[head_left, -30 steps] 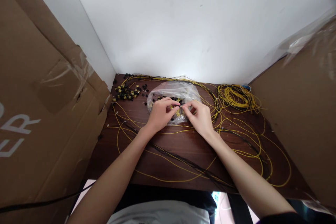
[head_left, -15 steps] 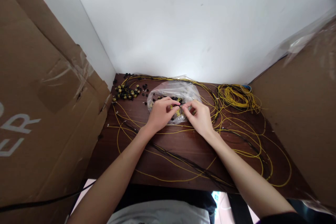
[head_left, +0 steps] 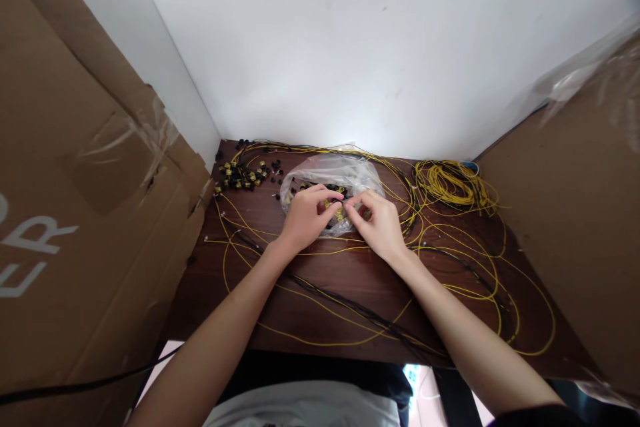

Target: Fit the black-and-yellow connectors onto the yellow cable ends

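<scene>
My left hand (head_left: pixel 305 220) and my right hand (head_left: pixel 380 225) meet fingertip to fingertip over a clear plastic bag (head_left: pixel 327 177) of small black and yellow parts. Between the fingers of both hands sits a small yellow and black connector (head_left: pixel 341 208), pinched from both sides. Thin yellow cables (head_left: pixel 320 252) run under my wrists across the dark wooden table (head_left: pixel 350 277). The bag lies just behind my fingers, partly hidden by them.
A heap of loose black and yellow connectors (head_left: pixel 243 175) lies at the back left. A coiled bundle of yellow cable (head_left: pixel 453 185) sits at the back right. Black cable (head_left: pixel 350 307) crosses the table. Cardboard boxes (head_left: pixel 75 200) stand on the left and cardboard (head_left: pixel 575 213) on the right; a white wall closes the back.
Almost nothing has shifted; my right hand's fingers have edged slightly left toward my left hand's fingertips over the bag.
</scene>
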Motion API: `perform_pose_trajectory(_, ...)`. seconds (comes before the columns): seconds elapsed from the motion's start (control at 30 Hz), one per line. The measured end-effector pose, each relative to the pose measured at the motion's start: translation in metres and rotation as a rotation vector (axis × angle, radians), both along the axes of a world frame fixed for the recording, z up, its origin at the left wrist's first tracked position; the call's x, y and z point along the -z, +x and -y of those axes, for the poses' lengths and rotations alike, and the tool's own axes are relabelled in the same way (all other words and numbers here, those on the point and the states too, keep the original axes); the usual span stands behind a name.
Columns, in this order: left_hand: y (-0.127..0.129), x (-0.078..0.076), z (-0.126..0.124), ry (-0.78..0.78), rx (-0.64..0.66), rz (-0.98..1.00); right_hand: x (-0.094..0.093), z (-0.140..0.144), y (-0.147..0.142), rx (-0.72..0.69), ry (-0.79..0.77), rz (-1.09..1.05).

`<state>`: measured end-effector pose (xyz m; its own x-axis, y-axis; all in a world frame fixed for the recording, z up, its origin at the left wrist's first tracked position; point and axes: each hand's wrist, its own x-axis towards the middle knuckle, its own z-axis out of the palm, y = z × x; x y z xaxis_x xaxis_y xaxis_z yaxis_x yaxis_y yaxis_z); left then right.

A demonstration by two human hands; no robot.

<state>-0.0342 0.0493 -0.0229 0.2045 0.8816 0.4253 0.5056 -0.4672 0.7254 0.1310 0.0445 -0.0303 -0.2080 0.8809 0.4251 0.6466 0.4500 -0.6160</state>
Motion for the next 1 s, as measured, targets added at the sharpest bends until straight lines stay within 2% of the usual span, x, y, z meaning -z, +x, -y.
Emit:
perform_pose_trajectory(0.3, 0.0010, 0.0001, -0.0007, -0.056, 0.015, 0.102, -0.0005, 0.0015, -0.0012, -0.042, -0.009, -0.008)
perform_pose_trajectory(0.5, 0.0018, -0.0006, -0.0018, -0.203, 0.014, 0.304, -0.0018, 0.0031, -0.0017, -0.097, -0.015, -0.021)
perform_pose_trajectory(0.73, 0.0029, 0.0005, -0.0023, -0.275, 0.015, 0.440, -0.0017, 0.0025, -0.0020, -0.110, -0.015, -0.020)
perform_pose_trajectory(0.87, 0.0027, 0.0013, -0.0033, -0.265, -0.004, 0.432, -0.0035, 0.0025, -0.0024, -0.092, 0.094, -0.044)
perform_pose_trajectory(1.0, 0.0024, 0.0012, -0.0041, -0.242, -0.010, 0.408, -0.0069, 0.0018, -0.0001, 0.039, 0.216, -0.067)
